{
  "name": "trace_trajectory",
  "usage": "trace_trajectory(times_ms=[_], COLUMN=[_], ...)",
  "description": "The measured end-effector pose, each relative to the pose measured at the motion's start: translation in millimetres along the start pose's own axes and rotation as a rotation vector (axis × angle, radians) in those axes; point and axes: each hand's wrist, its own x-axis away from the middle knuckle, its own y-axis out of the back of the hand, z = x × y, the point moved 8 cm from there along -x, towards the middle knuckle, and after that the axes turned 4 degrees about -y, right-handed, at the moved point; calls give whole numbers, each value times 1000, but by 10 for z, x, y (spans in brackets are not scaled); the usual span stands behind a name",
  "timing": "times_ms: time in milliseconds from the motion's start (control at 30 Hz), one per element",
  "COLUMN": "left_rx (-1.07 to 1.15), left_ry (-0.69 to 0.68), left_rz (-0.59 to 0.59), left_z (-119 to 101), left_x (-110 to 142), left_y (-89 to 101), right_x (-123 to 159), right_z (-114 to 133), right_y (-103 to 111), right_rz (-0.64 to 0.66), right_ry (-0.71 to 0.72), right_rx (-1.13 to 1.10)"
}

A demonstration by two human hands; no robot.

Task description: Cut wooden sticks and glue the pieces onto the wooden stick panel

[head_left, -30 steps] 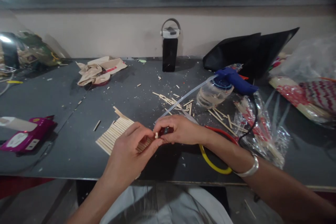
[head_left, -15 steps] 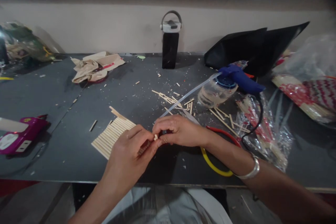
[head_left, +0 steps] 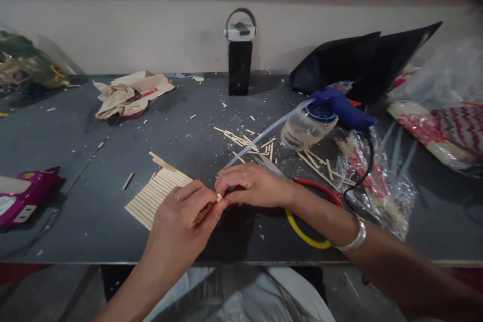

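Note:
Both my hands meet fingertip to fingertip above the front of the dark table. My left hand point(head_left: 183, 216) is closed in a pinch on a small pale wooden stick piece point(head_left: 219, 197), whose end shows between the fingers. My right hand point(head_left: 251, 184) is closed too, thumb and fingers pinching at the same piece; most of it is hidden. Partly behind my left hand lies a flat panel of wooden sticks point(head_left: 160, 191) laid side by side. Close beyond my right hand are a blade-like pale strip point(head_left: 270, 165) and loose cut sticks point(head_left: 241, 140).
A blue glue gun point(head_left: 341, 108) rests on a clear jar point(head_left: 302, 131), its long translucent glue stick reaching toward my hands. Red-and-yellow handles point(head_left: 305, 234) lie under my right forearm. Also here: a black bottle point(head_left: 239, 68), crumpled paper point(head_left: 130, 95), a purple power strip point(head_left: 30, 193), plastic-wrapped sticks point(head_left: 372, 181).
The view has shifted slightly, so everything sits a little farther left in it. My hands keep the same pinch on the small piece.

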Motion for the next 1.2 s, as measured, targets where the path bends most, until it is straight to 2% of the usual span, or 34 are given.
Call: trace_trajectory(times_ms=[133,333,500,667,800,867,1033,1200], left_rx=[6,22,39,-19,-54,-61,-49,-78], left_ry=[-8,14,50,41,32,38,46,33], left_rz=[9,23,13,9,5,4,28,22], left_z=[-8,3,24,24,25,27,23,13], left_x=[0,6,13,11,8,5,1,23], left_y=[-8,-9,-5,-21,-26,-25,-37,-21], right_x=[4,2,33,90,139,154,161,186], right_z=[-37,-19,-63,-125,-220,-246,-173,-273], right_y=[-12,-17,-17,-23,-38,3,187,260], right_rz=[7,13,36,64,86,40,-153,-295], right_ry=[-22,30,-14,-103,-205,-224,-182,-294], right_rx=[-10,-10,-12,-150,-378,-436,-377,-437])
